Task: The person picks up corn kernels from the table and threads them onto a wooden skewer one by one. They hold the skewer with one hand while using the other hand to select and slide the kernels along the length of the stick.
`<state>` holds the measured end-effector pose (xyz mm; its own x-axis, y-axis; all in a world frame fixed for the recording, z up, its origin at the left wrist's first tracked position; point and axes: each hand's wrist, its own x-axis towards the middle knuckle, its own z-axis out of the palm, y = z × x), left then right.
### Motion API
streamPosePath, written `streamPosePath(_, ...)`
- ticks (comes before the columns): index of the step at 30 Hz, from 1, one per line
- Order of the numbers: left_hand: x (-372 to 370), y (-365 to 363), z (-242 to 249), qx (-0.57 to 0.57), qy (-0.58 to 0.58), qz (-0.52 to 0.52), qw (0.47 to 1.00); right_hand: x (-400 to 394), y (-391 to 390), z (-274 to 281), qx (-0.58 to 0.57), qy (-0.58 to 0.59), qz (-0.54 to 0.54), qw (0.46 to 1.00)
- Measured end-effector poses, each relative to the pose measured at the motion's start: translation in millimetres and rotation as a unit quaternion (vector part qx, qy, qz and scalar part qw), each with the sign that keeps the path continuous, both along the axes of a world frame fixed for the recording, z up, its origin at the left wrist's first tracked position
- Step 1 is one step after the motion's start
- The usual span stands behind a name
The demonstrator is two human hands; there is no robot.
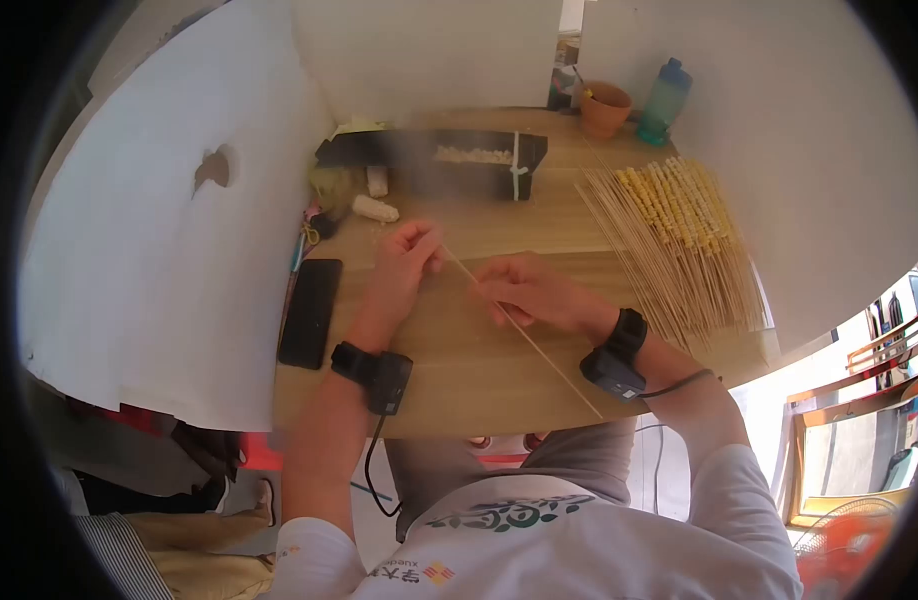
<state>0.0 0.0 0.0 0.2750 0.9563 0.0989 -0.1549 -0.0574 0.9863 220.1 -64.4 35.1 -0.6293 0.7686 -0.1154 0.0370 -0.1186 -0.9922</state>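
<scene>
A thin wooden stick [549, 357] slants over the table from upper left to lower right. The fingers of my left hand [409, 262] are pinched at its upper end; whether a small piece is also between them, I cannot make out. My right hand [527, 288] is closed around the stick a little farther down, fingers curled. To the right of my right hand lies a large bundle of similar sticks [669, 270], with yellow and whitish small pieces [684, 200] threaded along their far ends. Beyond my hands stands a long black box [419, 150] holding small pale pieces [474, 156].
A dark phone [310, 313] lies at the table's left side. Two pale rolls [376, 208] are near the box. A clay pot [605, 110] and a teal bottle [665, 103] stand at the back right. White panels [179, 200] enclose the table. Another person's legs [204, 540] show at lower left.
</scene>
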Motion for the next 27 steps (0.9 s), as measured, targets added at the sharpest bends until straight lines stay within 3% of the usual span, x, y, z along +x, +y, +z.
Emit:
streamPosePath(2,-5,-8,10,0.026,0.033,-0.007,0.999,-11,-3,-3,-0.008,0.017,-0.073,0.997)
streamPosePath(9,1,6,5,-0.021,0.040,0.053,0.998,13,-1,-23,-0.020,0.082,-0.151,0.985)
streamPosePath(15,12,27,26,0.069,0.168,0.056,0.982,11,-2,-29,-0.015,0.145,-0.221,0.964)
streamPosePath(17,17,46,51,0.198,0.312,0.043,0.928,14,-4,-23,-0.056,0.164,-0.248,0.953)
streamPosePath(18,19,60,57,0.198,0.317,0.043,0.926,13,-5,-24,-0.058,0.168,-0.246,0.953)
streamPosePath(20,25,88,68,0.334,0.422,0.063,0.840,14,-6,-23,-0.047,0.184,-0.268,0.945)
streamPosePath(23,35,116,74,0.395,0.475,0.017,0.786,15,-4,-26,-0.042,0.206,-0.284,0.935)
streamPosePath(27,43,137,69,0.364,0.490,-0.037,0.791,17,-2,-27,-0.027,0.208,-0.303,0.930)
